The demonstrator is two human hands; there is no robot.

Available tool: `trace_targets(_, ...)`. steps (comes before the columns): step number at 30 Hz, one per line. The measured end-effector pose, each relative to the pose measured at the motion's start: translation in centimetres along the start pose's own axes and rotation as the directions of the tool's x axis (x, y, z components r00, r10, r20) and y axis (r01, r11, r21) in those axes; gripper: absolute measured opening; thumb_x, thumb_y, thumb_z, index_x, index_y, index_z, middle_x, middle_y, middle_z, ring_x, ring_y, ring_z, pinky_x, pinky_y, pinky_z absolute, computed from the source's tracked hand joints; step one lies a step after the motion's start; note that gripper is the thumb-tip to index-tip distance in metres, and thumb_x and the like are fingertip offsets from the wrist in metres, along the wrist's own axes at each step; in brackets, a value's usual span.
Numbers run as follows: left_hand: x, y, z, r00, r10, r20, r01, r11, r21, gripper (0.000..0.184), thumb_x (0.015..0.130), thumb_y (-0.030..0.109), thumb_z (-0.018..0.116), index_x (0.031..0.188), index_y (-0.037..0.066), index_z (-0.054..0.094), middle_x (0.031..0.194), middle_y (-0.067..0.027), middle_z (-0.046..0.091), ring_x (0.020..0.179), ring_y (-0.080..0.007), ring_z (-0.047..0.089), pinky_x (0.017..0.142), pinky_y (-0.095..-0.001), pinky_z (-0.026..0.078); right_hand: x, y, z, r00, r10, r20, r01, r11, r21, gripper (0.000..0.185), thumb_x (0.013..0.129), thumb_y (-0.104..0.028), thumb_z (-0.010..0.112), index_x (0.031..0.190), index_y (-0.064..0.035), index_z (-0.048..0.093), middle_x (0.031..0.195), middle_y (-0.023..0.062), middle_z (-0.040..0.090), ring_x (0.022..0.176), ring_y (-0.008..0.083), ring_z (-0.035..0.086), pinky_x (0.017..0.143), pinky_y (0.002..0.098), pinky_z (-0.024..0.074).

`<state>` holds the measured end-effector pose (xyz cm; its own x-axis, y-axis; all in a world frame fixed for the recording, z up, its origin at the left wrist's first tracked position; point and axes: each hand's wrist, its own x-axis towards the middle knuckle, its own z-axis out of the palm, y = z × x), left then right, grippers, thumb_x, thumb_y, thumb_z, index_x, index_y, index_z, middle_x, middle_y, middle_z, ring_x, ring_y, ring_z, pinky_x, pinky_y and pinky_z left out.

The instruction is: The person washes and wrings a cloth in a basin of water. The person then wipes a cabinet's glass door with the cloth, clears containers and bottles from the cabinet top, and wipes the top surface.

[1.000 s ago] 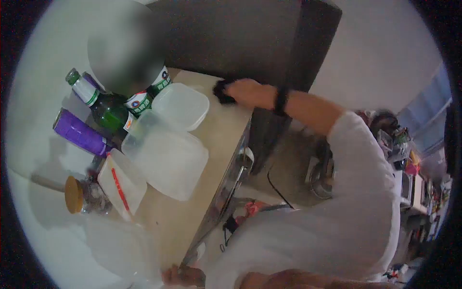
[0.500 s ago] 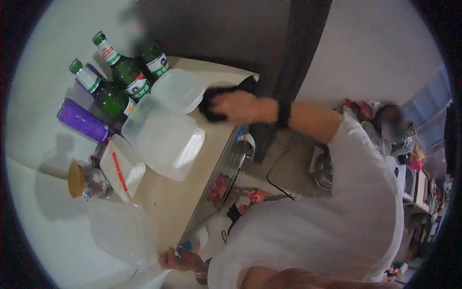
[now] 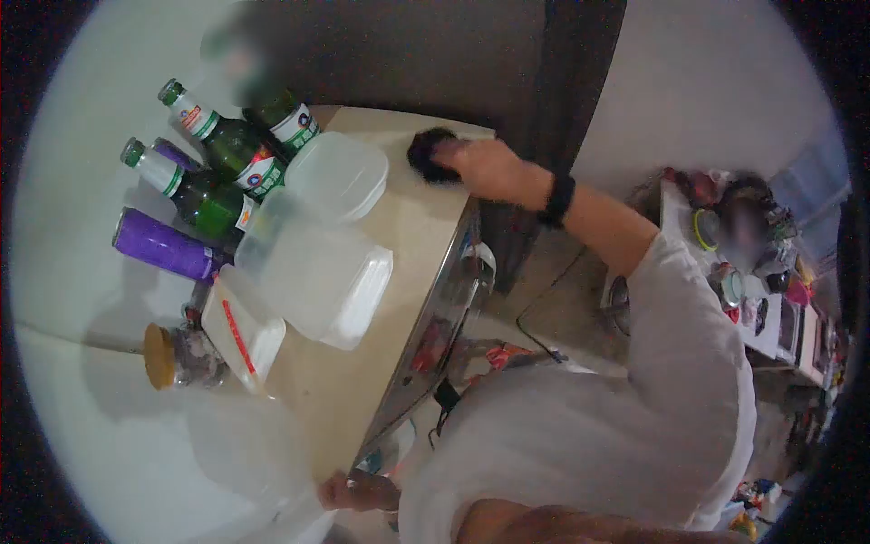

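Observation:
My right hand (image 3: 489, 169), with a black band on its wrist, is closed on a bunched black cloth (image 3: 435, 156) pressed to the far end of the pale tabletop (image 3: 340, 385). Closest to it stands a translucent plastic container (image 3: 337, 172), with a larger one (image 3: 317, 276) beside it. Low in the view, my left hand (image 3: 358, 492) is curled at the table's near corner. A translucent plastic sheet or bag (image 3: 272, 471) hangs there; what those fingers grip, if anything, I cannot make out.
Green beer bottles (image 3: 237, 150) and a purple can (image 3: 168, 245) line the wall. Nearer are a white tray (image 3: 263, 340) with a red strip and a wooden-lidded jar (image 3: 177, 355). Shelves with items lie below the table edge; a cluttered counter (image 3: 770, 331) is at right.
My right hand and the cloth have moved right and slightly upward, away from the container, along the tabletop. The view has shifted a little. My left hand stays at the corner.

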<state>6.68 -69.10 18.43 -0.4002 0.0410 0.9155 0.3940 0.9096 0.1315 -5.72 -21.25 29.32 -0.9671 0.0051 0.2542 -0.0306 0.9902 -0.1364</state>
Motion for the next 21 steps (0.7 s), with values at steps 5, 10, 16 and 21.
trace_targets(5,-0.9,-1.8,0.4,0.995,0.073,-0.068,-0.077,0.995,-0.064,0.02,0.086,0.024,0.054,0.097,0.008,0.054,0.099,-0.0147,0.043,0.096,-0.0287,0.043,0.076,-0.0406,0.038,3.4,2.2,2.0,0.984,0.085,-0.156,-0.092,0.995,-0.038,0.02,0.073,-0.011,0.048,0.086,-0.0023,0.062,0.088,0.0174,0.061,0.086,0.0331,0.059,0.072,0.0425,0.0498)
trace_targets(10,1.6,0.9,0.5,0.995,0.069,-0.078,-0.075,0.994,-0.08,0.021,0.085,0.026,0.056,0.095,0.008,0.055,0.095,-0.0124,0.047,0.092,-0.0273,0.044,0.079,-0.0402,0.035,-1.0,-3.7,1.5,1.0,-0.003,0.011,0.002,1.0,0.023,0.03,0.068,-0.005,0.048,0.097,-0.0038,0.058,0.101,0.0143,0.057,0.089,0.0307,0.058,0.073,0.0393,0.0487)
trace_targets(16,-0.7,-3.0,0.6,0.982,0.163,-0.096,-0.176,0.973,-0.146,0.019,0.084,0.024,0.058,0.091,0.007,0.056,0.093,-0.0118,0.046,0.089,-0.0271,0.043,0.075,-0.0398,0.036,-8.4,-11.0,0.2,0.925,-0.253,-0.284,0.335,0.896,0.292,0.041,0.063,-0.003,0.05,0.103,-0.0013,0.056,0.109,0.0145,0.054,0.102,0.029,0.052,0.081,0.0375,0.0463)
trace_targets(21,1.1,-1.5,0.3,0.985,0.154,-0.08,-0.155,0.988,-0.002,0.017,0.084,0.023,0.056,0.09,0.007,0.056,0.092,-0.0123,0.046,0.088,-0.0271,0.044,0.074,-0.0407,0.037,-5.6,-3.9,1.1,0.955,-0.013,-0.296,0.045,0.994,0.101,0.042,0.064,0.001,0.049,0.104,-0.0016,0.057,0.113,0.013,0.054,0.104,0.0284,0.051,0.084,0.0364,0.0457)
